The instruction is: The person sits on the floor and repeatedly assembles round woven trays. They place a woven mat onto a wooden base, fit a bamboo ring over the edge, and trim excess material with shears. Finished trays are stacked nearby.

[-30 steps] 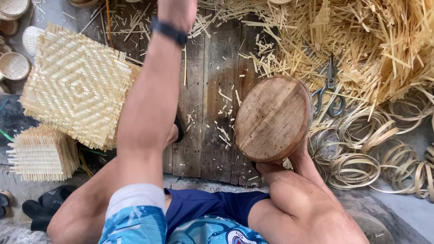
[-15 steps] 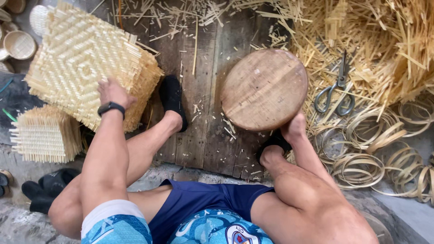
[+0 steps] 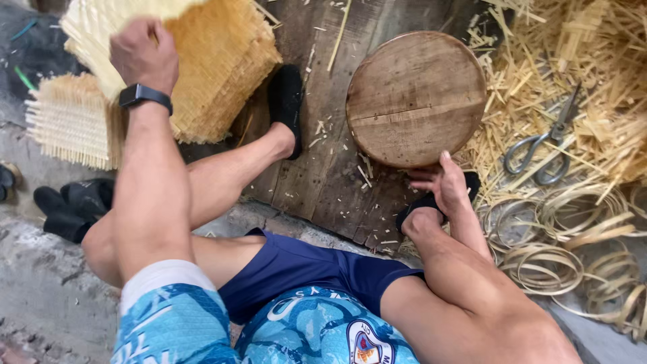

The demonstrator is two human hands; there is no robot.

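1. The left hand (image 3: 143,55) is closed on the top woven bamboo mat (image 3: 128,20) of a stack (image 3: 222,74) – the lifted mat is blurred.
2. The right hand (image 3: 445,185) rests with fingers spread loosely, clamped on nothing, its fingertips touching the lower edge of the round wooden block (image 3: 416,98).
3. Scissors (image 3: 542,145) lie right of that hand on bamboo strips (image 3: 593,81); coiled bamboo rings (image 3: 552,263) lie just beside its wrist.

The left hand (image 3: 143,57) grips a woven mat (image 3: 202,61) atop a stack, while the right hand (image 3: 441,185) rests against the edge of a round wooden block (image 3: 414,98), with scissors (image 3: 542,145) to its right on straw.
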